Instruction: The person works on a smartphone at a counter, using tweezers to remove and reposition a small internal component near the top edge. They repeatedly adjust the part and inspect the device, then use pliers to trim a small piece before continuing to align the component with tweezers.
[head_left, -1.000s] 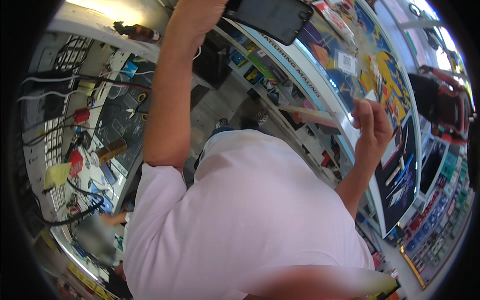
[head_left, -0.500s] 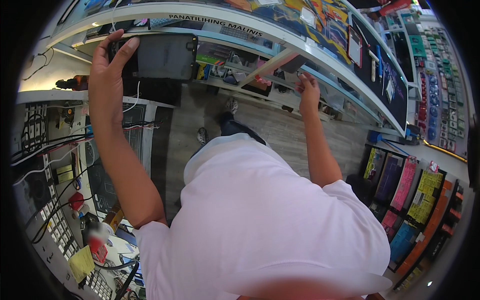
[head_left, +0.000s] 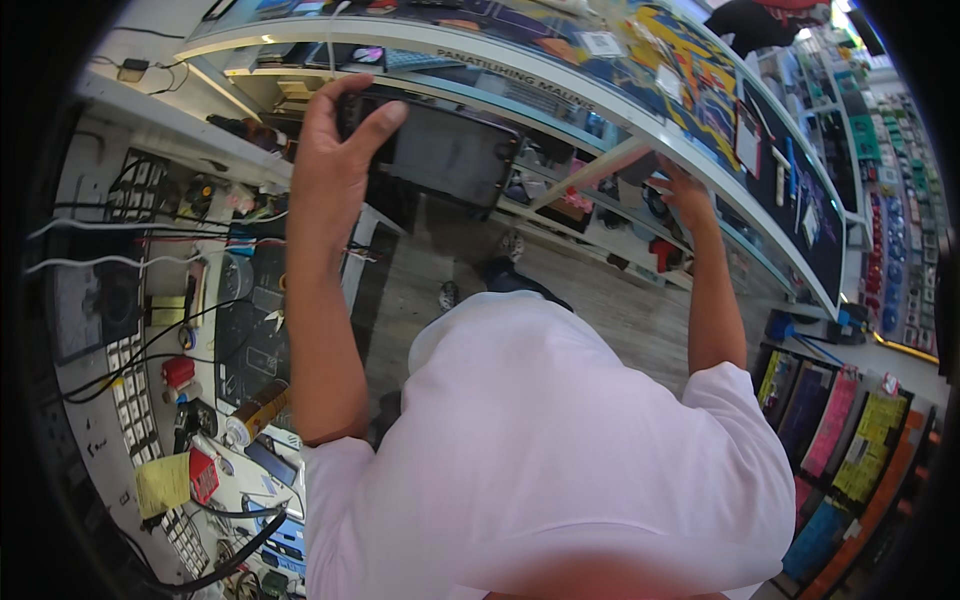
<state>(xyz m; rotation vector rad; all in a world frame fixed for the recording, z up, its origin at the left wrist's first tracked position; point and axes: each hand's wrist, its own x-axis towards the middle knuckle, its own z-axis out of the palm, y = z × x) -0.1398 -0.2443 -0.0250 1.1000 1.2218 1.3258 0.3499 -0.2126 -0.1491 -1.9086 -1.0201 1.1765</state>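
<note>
Right now I have the phone [head_left: 440, 150] in the left hand [head_left: 340, 150], which grips it by its left end, thumb over the near face and fingers round behind. The phone reaches out to the right of that hand, its dark, flat face turned up to me. The right hand [head_left: 688, 200], well apart from it, has its fingers spread and slightly bent under the counter's [head_left: 400, 44] white edge; I cannot tell whether it holds anything.

Just above the left fingers I see a white cord [head_left: 332, 50]; I cannot tell whether it joins the phone. Between the hands, shelves [head_left: 575, 205] hold small goods. Beyond the right hand, a blue pen [head_left: 790, 165] lies on a black mat [head_left: 805, 240]. Lower left of the left hand are a spray can [head_left: 258, 412], a red box [head_left: 203, 475] and a yellow note [head_left: 162, 485].
</note>
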